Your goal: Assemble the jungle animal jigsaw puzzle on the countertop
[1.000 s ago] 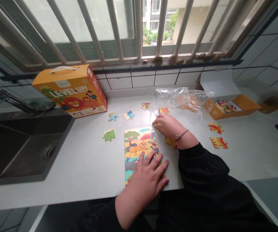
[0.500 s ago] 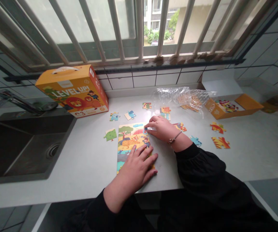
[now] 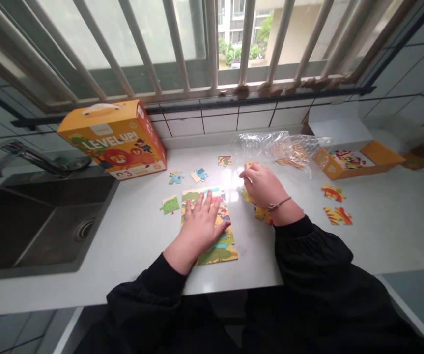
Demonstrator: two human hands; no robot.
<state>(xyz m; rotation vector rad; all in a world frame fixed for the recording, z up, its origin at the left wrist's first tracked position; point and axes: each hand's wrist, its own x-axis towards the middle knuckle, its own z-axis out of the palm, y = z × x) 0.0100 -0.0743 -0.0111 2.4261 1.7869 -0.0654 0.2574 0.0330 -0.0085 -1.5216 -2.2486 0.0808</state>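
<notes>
My left hand (image 3: pixel 202 223) lies flat with fingers spread on the joined jigsaw puzzle (image 3: pixel 217 254), covering much of its middle and left side. To the right of the puzzle, my right hand (image 3: pixel 265 186) is over loose puzzle pieces, its fingers bent and drawn together. Whatever those fingers hold, if anything, is hidden. Partly under this hand show a green-yellow piece (image 3: pixel 247 195), a yellow piece (image 3: pixel 263 215) and an orange piece (image 3: pixel 251 165). Left of the puzzle lies a green tree piece (image 3: pixel 170 205).
Several other pieces lie around, including a blue piece (image 3: pixel 199 174) and an orange striped piece (image 3: pixel 338 215). Behind stand an orange carry box (image 3: pixel 119 147), a clear plastic bag (image 3: pixel 289 147) and an open orange box (image 3: pixel 344 169). A dark sink (image 3: pixel 45 221) is at left.
My left hand has slid up the puzzle, uncovering its lower part. My right hand has left the puzzle's upper right edge and moved right, over the loose pieces.
</notes>
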